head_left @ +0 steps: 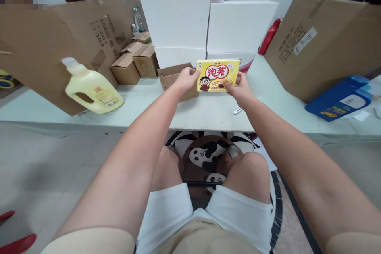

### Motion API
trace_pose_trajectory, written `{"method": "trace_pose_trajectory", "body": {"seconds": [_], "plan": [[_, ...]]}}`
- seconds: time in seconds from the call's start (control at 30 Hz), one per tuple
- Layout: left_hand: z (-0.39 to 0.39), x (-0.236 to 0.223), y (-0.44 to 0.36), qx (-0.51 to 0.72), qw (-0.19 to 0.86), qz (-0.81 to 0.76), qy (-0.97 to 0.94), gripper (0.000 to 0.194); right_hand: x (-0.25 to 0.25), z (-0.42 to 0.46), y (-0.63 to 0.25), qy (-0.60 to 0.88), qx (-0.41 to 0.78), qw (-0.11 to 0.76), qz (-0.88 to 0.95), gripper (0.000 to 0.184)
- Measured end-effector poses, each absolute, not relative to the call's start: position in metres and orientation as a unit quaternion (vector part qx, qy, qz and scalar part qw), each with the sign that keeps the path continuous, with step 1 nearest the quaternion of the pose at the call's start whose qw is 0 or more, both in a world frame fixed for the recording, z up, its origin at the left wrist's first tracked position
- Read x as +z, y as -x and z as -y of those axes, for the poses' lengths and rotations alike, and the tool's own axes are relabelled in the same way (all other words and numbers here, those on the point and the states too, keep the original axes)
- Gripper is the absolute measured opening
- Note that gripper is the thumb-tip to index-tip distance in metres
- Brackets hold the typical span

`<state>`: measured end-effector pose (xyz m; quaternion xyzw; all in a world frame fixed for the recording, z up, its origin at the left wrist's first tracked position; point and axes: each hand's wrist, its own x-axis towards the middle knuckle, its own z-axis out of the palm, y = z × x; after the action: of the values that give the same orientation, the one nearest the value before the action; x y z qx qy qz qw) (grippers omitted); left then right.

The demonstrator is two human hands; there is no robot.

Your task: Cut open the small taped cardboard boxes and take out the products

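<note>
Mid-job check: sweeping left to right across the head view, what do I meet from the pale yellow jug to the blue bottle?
Pale yellow jug → small closed cartons → brown carton → yellow box, held by left hand and right hand → red bottle → blue bottle.

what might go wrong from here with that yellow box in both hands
The yellow box is held at its sides by the left hand and right hand, so a loose grip might let it drop and a hard one might dent it.

The brown carton appears right by the left hand, so a sideways move might bump it.

A small white object lies near the table's front edge; the right arm might brush it off.
</note>
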<state>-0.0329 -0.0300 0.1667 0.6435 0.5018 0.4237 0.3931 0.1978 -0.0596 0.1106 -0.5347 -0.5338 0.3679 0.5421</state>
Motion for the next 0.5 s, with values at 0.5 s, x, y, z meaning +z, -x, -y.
{"method": "trace_pose_trajectory", "body": {"seconds": [0.5], "plan": [[0.027,0.065,0.028,0.3,0.382,-0.523,-0.7,0.012,0.051,0.045,-0.291,0.747,0.298,0.562,0.191,0.05]]}}
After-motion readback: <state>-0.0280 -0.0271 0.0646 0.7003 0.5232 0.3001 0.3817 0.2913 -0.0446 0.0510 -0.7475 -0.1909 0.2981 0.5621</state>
